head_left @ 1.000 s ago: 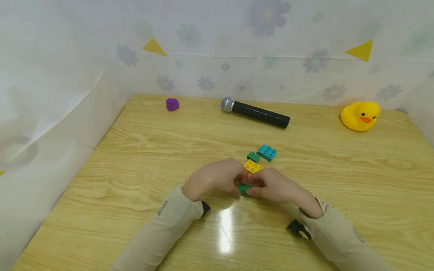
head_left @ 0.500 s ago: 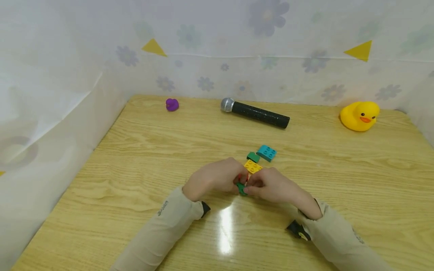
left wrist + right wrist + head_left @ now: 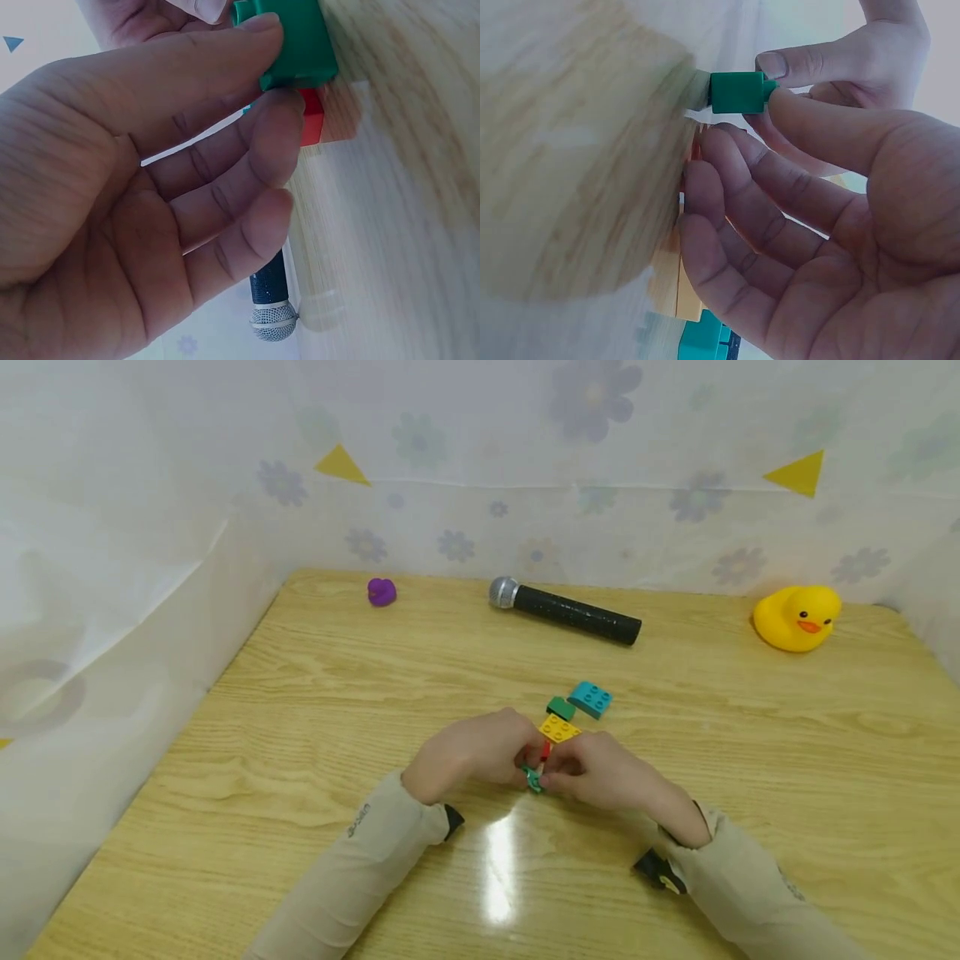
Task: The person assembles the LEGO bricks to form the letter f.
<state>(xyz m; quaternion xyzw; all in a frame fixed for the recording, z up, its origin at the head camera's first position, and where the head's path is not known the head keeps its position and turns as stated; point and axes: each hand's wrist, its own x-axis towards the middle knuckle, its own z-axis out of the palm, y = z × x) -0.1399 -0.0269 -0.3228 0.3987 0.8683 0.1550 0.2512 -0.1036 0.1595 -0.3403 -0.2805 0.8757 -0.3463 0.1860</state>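
Note:
Between my two hands, low over the tabletop, is a green toy brick (image 3: 532, 779). My left hand (image 3: 483, 747) pinches it, its thumb laid on the brick's side in the left wrist view. From the other side my right hand (image 3: 615, 770) also pinches the brick, thumb tip at its stud end (image 3: 769, 91). Just beyond the fingers lies a red brick (image 3: 546, 750), partly hidden by them. Behind that come a yellow brick (image 3: 559, 728), a second green brick (image 3: 561, 707) and a teal brick (image 3: 591, 697).
A black microphone (image 3: 573, 613) with a silver head lies toward the back of the wooden table (image 3: 300, 710). A purple duck (image 3: 382, 592) sits at back left, a larger yellow duck (image 3: 797, 619) at back right. A flowered sheet (image 3: 480, 443) hangs behind.
The green brick has turned between my fingertips and now looks narrower, with its studs showing. More of the red brick is visible. Both hands stay in almost the same place.

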